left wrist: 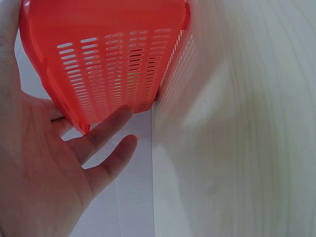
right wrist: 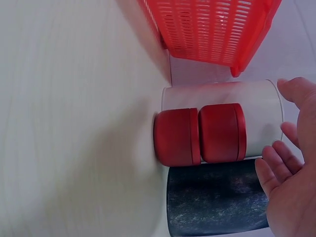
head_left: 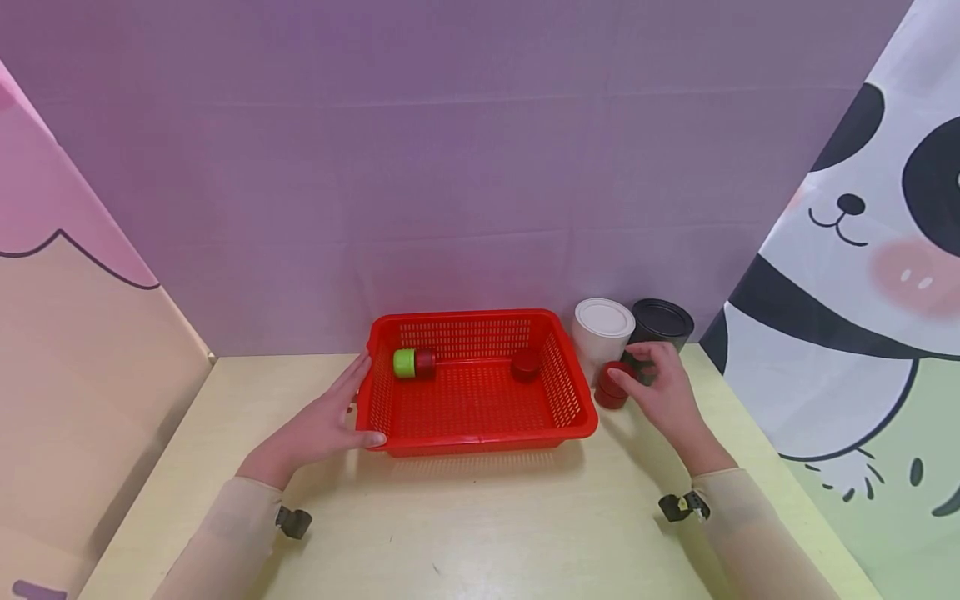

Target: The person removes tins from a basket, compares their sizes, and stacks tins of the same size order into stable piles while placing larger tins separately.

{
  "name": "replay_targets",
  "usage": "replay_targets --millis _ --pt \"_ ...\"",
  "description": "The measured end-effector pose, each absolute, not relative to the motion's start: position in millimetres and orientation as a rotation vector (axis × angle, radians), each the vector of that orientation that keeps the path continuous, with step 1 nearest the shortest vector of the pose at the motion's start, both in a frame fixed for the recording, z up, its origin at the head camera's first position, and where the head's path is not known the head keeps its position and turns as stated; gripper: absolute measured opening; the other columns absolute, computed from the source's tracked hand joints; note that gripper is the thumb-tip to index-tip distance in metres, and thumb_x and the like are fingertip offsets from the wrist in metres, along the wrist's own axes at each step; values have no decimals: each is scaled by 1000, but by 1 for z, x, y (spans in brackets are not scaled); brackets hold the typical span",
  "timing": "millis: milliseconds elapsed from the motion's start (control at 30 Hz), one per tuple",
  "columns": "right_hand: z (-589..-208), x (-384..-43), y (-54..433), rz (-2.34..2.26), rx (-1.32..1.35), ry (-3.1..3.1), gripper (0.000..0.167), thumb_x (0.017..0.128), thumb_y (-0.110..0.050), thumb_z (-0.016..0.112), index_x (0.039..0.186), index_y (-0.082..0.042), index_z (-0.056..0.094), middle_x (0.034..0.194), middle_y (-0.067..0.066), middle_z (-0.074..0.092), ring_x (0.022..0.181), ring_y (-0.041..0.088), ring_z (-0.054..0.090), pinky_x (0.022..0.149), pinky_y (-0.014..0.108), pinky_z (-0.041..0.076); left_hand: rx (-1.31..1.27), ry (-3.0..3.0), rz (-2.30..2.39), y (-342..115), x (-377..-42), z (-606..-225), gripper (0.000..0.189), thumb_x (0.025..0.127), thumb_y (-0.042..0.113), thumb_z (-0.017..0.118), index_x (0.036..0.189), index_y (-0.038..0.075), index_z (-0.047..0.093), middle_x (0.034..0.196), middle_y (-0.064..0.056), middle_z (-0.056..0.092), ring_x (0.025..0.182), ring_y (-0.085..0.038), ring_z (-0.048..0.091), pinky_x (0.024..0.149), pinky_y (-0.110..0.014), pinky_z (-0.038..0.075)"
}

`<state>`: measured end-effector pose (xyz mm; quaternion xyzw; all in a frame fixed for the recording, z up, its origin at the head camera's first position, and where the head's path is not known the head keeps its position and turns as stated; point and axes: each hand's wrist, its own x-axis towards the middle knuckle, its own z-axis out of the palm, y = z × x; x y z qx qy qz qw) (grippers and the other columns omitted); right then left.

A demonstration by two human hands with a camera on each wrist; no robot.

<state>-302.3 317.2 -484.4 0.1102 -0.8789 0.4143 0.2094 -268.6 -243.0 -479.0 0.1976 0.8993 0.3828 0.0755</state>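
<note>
two stacked canisters (right wrist: 210, 134), dark matte red

Just beyond the right fingers (head_left: 651, 350) stand a white tub (head_left: 598, 333) and a black tub (head_left: 662, 321). Below the fingers lies the desk (head_left: 450, 533); behind, a purple cloth (head_left: 465, 167); well to their right, a panda picture (head_left: 862, 275).

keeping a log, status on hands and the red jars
Left hand touching red basket. Right hand open above stacked red jars. White canister, black canister close behind.
</note>
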Motion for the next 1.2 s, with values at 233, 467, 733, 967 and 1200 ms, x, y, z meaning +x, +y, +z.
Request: replay_targets --millis 233,467,733,967,1200 --pt "-479 -302 313 1154 317 -2435 41 96 -10 88 129 5 69 128 19 59 118 40 61 94 20 50 577 2691 1157 -242 -269 -479 129 88 43 93 180 24 5 187 0 4 167 -37 20 104 -58 61" --pt "-473 -304 307 1132 391 -2401 37 95 -5 87 126 5 70 126 16 61 117 30 58 93 18 51 569 2693 1153 -241 -267 -478 128 88 47 92 180 26 6 186 3 4 167 -37 19 106 -59 60" --pt "-456 -308 289 1142 449 -2440 36 96 -8 87 126 1 69 125 16 62 117 31 58 91 25 55 581 2697 1157 -241 -266 -477 127 88 46 92 180 26 6 186 4 3 167 -36 19 106 -58 60" --pt "-444 -314 273 1141 480 -2566 40 100 -21 85 131 -3 67 132 14 63 118 33 63 95 51 61 574 2684 1176 -242 -266 -478 127 88 46 92 180 26 7 186 2 5 166 -37 22 103 -57 61" --pt "-429 -320 258 1200 531 -2674 48 100 -27 84 137 -4 65 137 15 64 123 35 62 99 57 60 567 2676 1195 -242 -267 -480 128 87 44 93 180 27 7 186 1 6 163 -37 27 102 -56 62"
